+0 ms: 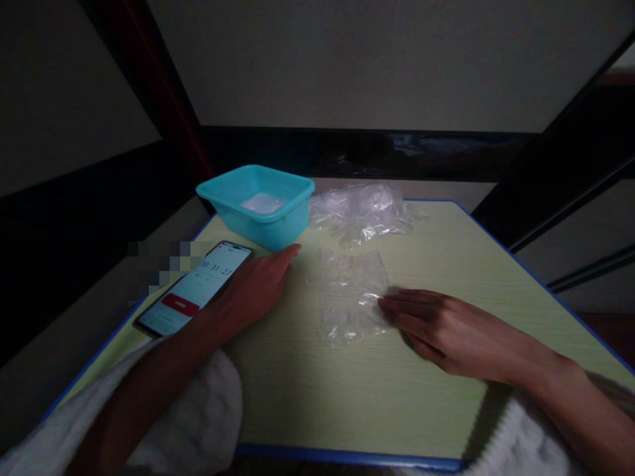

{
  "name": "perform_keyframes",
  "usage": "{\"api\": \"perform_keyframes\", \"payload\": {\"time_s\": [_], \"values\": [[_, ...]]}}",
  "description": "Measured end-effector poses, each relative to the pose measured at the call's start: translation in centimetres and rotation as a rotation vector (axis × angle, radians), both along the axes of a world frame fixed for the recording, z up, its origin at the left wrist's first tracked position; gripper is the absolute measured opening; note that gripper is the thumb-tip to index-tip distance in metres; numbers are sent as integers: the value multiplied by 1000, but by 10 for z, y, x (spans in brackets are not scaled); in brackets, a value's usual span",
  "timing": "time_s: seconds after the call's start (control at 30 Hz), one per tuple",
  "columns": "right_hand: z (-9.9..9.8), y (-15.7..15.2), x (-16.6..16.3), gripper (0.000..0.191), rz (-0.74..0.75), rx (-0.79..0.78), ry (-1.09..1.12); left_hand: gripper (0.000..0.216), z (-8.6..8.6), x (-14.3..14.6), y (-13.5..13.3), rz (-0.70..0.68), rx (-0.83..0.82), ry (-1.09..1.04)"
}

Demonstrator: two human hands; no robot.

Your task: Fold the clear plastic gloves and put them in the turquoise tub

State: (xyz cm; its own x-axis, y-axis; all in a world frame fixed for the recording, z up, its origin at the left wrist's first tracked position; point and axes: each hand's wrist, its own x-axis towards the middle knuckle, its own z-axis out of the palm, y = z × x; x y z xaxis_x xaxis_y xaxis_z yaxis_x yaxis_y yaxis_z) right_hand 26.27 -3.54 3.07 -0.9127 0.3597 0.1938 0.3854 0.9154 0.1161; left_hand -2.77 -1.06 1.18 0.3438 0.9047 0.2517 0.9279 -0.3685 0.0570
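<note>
Head view, clear plastic (pixel 347 297), right fingers (pixel 414 300) touching edge

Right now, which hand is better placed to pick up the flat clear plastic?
Probably the right hand: its fingertips are at the right edge of the flat clear plastic, while the left hand lies apart, near the turquoise bin.

Reaching forward with left forearm (pixel 173 357) and right forearm (pixel 550 370), both bare, coming inward from the two sides. With the left hand (pixel 260 287), pointing ahead and somewhat to the right, with its back upward and its fingers partly hidden from view. With the right hand (pixel 446 330), pointing to the left, with long, slightly bent fingers (pixel 419 301), placed a little nearer to the body than the left ones. Well apart from each other. Impossible to tell if pinching with either.
</note>
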Motion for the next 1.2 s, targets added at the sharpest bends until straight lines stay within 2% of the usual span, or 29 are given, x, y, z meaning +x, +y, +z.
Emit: {"api": "perform_keyframes", "payload": {"time_s": [0.2, 0.43, 0.53, 0.63, 0.77, 0.87, 1.03, 1.2], "values": [[-1, 1, 0, 28, 1, -6, 7, 42, 2, -2, 0, 54, -8, 83], [0, 0, 1, 28, -3, -7, -1, 39, 1, -7, 2, 29, 126, -50], [1, 1, 0, 28, -1, -10, 0, 36, 3, -5, 1, -37, 182, -145], [2, 2, 0, 28, 0, -19, 4, 31, 2, 2, -5, -180, 198, -244], [3, 1, 0, 28, -12, -20, 10, 29, -1, 17, -17, -397, 89, -298], [4, 2, 0, 29, -12, -28, 14, 32, -4, 26, -24, -495, -44, -284], [5, 3, 0, 28, -19, -34, 31, 51, -4, 30, -27, -535, -186, -172], [3, 5, 4, 28, -13, 11, 79, 59, -4, 31, -27, -552, -206, -117]]}}
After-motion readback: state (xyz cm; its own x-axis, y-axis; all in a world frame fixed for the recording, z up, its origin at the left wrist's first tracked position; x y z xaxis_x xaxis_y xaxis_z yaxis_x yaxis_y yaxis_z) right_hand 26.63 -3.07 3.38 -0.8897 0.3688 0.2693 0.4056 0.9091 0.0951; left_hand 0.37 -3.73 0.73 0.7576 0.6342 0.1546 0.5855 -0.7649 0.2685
